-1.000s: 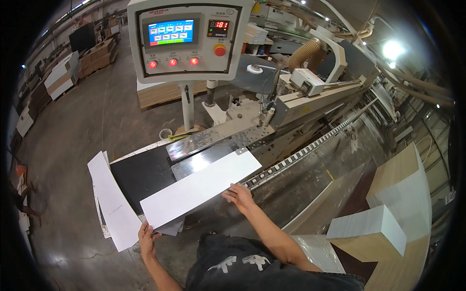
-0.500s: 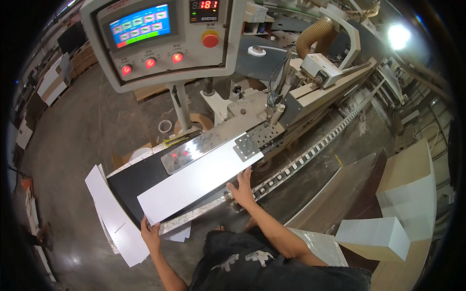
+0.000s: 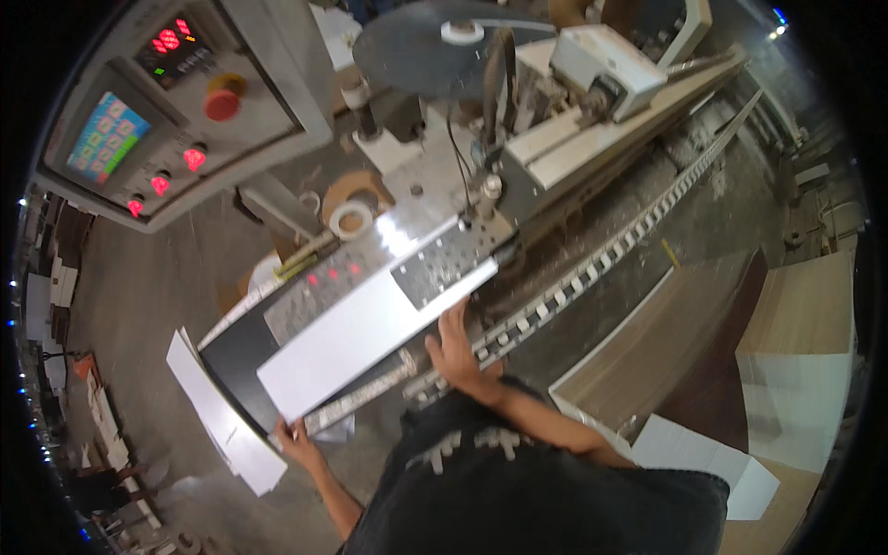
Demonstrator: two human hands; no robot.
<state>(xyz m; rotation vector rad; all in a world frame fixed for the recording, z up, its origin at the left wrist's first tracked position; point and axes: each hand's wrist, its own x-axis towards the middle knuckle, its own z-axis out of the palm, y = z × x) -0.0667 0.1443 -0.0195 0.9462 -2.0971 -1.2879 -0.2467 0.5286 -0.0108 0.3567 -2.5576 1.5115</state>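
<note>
A long white panel lies on the metal infeed table of a woodworking machine, slanting from lower left to upper right. My left hand grips the panel's near left end. My right hand presses flat against its long near edge toward the far end, beside the roller track. The panel's far end sits close to the machine's feed head.
A grey control box with a colour screen and red buttons hangs at upper left. White boards lean on the floor at left. Stacked panels stand at right, and rolls of edge tape lie behind the table.
The panel has slid forward along the table toward the feed head, with both hands following it. My head has leaned closer over the machine.
</note>
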